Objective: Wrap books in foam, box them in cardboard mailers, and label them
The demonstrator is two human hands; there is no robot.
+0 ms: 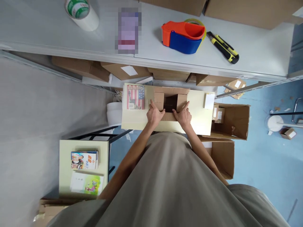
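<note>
The box (169, 104), a small cardboard one, sits in the middle of the pale worktop (199, 121), just in front of the person's body, with its flaps up and a dark opening between them. The left hand (155, 114) lies flat on the left flap and the right hand (183, 116) on the right one; the fingers are spread and pressing, clamped on nothing. To do this step well, I judge both palms should push evenly so the flaps fold level and the box does not skid across the smooth top.

A book (135, 97) with a flag cover lies left of the box, and a white card (209, 101) lies to the right. Above is a grey shelf (260, 50) carrying a tape dispenser (183, 37), a knife (223, 48) and a tape roll (81, 12). Lower left, a side table (65, 154) holds more books (84, 160). An open carton (233, 121) stands on the blue floor (267, 164) to the right.
</note>
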